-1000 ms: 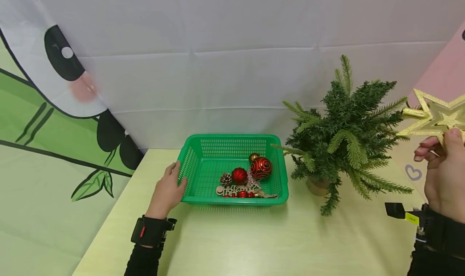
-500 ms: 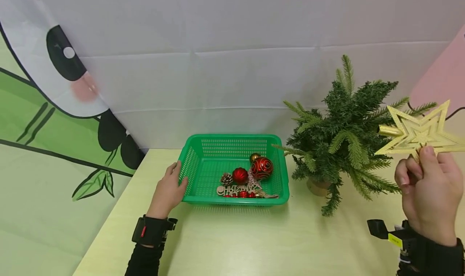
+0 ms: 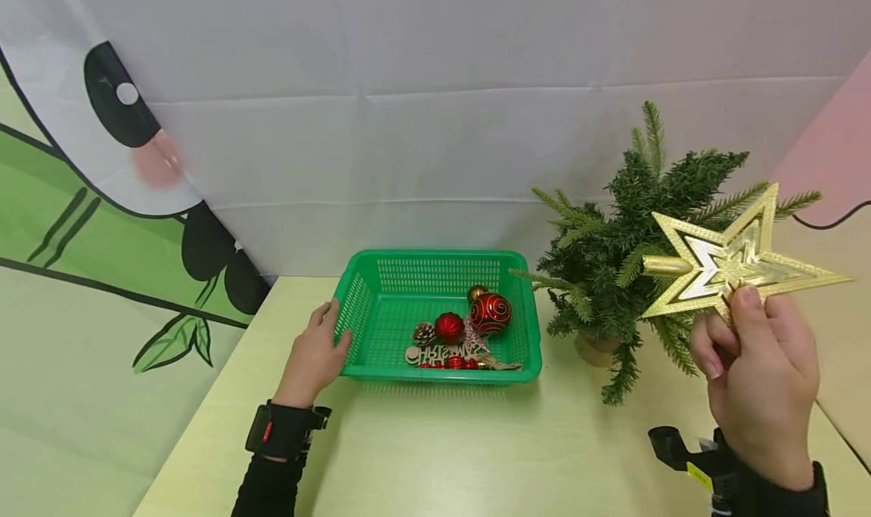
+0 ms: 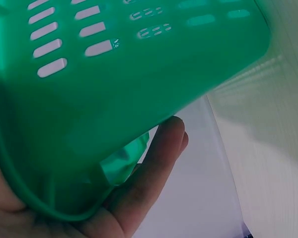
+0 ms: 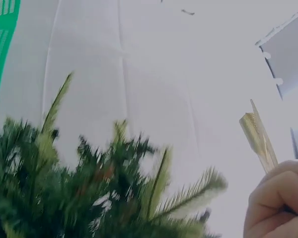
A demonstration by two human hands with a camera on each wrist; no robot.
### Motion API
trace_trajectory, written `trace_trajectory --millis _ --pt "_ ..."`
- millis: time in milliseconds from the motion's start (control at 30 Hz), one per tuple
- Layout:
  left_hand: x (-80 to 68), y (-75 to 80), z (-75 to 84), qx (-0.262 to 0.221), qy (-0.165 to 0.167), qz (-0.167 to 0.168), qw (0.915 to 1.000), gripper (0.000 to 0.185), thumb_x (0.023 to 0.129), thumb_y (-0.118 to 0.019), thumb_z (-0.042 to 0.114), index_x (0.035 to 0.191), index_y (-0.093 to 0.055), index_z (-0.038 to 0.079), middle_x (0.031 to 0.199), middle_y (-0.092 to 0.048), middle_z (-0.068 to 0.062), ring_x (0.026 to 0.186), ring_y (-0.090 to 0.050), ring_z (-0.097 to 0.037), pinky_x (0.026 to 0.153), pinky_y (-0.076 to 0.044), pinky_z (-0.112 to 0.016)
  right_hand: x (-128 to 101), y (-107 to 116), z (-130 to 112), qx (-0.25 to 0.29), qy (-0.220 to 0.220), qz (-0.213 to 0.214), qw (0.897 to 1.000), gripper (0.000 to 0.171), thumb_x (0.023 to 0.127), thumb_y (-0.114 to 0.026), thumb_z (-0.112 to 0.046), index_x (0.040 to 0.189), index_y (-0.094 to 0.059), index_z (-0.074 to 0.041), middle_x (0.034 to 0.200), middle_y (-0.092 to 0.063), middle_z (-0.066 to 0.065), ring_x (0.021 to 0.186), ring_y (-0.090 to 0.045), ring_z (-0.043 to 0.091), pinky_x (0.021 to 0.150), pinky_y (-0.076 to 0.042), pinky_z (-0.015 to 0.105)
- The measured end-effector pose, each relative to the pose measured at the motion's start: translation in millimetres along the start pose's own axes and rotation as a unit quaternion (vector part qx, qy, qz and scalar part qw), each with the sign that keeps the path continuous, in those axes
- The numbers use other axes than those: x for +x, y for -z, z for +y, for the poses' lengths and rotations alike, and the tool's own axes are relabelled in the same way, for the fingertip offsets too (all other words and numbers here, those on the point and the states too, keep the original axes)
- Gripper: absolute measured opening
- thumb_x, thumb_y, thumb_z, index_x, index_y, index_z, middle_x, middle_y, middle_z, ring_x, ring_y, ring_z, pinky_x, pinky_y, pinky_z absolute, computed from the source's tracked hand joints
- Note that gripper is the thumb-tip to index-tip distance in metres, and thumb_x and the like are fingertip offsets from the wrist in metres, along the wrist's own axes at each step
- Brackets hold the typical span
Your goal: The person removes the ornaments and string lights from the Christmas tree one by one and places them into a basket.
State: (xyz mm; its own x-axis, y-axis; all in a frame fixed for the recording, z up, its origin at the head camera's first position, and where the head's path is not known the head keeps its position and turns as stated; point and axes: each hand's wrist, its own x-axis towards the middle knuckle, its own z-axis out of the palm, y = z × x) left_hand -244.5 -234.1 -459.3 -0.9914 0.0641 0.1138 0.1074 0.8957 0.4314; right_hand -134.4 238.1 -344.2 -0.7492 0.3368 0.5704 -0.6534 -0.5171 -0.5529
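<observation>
My left hand [image 3: 311,354] grips the left rim of a green plastic basket [image 3: 442,376]. In the left wrist view, its fingers [image 4: 156,171] curl round the basket wall. My right hand [image 3: 765,373] pinches a gold star tree topper [image 3: 733,266] between thumb and fingers, its hollow tube pointing left. The star is in front of the right side of a small potted Christmas tree [image 3: 605,275]; whether they touch, I cannot tell. Seen edge-on, the star [image 5: 258,136] rises above the right hand in the right wrist view, with branches [image 5: 99,198] to its left.
Inside the basket lie a swirled red bauble [image 3: 490,313], a smaller red bauble [image 3: 448,327], a gold bauble [image 3: 477,294], a pinecone [image 3: 424,333] and a wooden lettered sign [image 3: 445,356]. A printed cloth backdrop [image 3: 442,147] hangs behind the pale table [image 3: 463,456].
My right hand has brought the gold star leftward from the right edge of the head view, in front of the tree. The left hand and basket stay in place.
</observation>
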Motion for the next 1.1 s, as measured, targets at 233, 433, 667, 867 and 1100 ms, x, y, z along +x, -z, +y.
trace_trajectory --millis 233,433,667,867,1100 --pt "0.8 -1.0 -0.6 0.0 -0.003 -0.003 1.0 0.066 0.109 -0.048 0.021 0.162 -0.02 -0.008 0.162 -0.025 -0.036 0.115 -0.062 -0.055 0.097 -0.049 -0.064 -11 -29 20 -0.04 0.045 -0.095 0.994 0.031 0.109 -0.025 0.007 0.08 -0.034 0.002 0.062 -0.025 0.003 0.043 -0.03 0.015 0.037 -0.019 0.025" --pt "0.9 -1.9 0.1 0.001 -0.001 -0.006 1.0 0.066 0.109 -0.048 0.021 0.162 -0.02 -0.008 0.162 -0.026 -0.035 0.116 -0.062 -0.054 0.098 -0.049 -0.064 -27 -50 53 -0.255 0.027 -0.181 0.95 0.02 0.108 -0.03 0.008 0.095 -0.045 0.011 0.06 -0.04 0.003 0.045 -0.045 0.011 0.034 -0.032 0.022" --pt "0.4 -2.0 1.0 0.001 0.002 -0.008 1.0 0.067 0.109 -0.048 0.021 0.162 -0.02 -0.008 0.163 -0.025 -0.035 0.124 -0.058 -0.056 0.103 -0.046 -0.065 -43 -55 101 -0.38 -0.036 -0.283 0.88 0.025 0.11 -0.032 0.004 0.087 -0.04 -0.003 0.068 -0.051 0.001 0.057 -0.051 0.016 0.052 -0.044 0.025" --pt "1.1 0.0 2.4 0.004 0.004 -0.006 1.0 0.066 0.109 -0.048 0.021 0.162 -0.021 -0.008 0.163 -0.026 -0.035 0.124 -0.058 -0.056 0.104 -0.045 -0.066 -46 -51 128 -0.455 -0.103 -0.314 0.827 0.024 0.113 -0.036 -0.006 0.091 -0.046 -0.008 0.077 -0.05 -0.002 0.066 -0.049 0.011 0.064 -0.045 0.025" --pt "0.3 0.7 1.1 0.004 0.005 -0.006 1.0 0.066 0.109 -0.048 0.021 0.162 -0.021 -0.008 0.163 -0.026 -0.035 0.12 -0.061 -0.055 0.101 -0.048 -0.065 -49 -44 154 -0.56 -0.091 -0.344 0.748 0.022 0.11 -0.046 -0.005 0.125 -0.061 -0.004 0.09 -0.052 0.002 0.069 -0.038 0.009 0.064 -0.037 0.026"
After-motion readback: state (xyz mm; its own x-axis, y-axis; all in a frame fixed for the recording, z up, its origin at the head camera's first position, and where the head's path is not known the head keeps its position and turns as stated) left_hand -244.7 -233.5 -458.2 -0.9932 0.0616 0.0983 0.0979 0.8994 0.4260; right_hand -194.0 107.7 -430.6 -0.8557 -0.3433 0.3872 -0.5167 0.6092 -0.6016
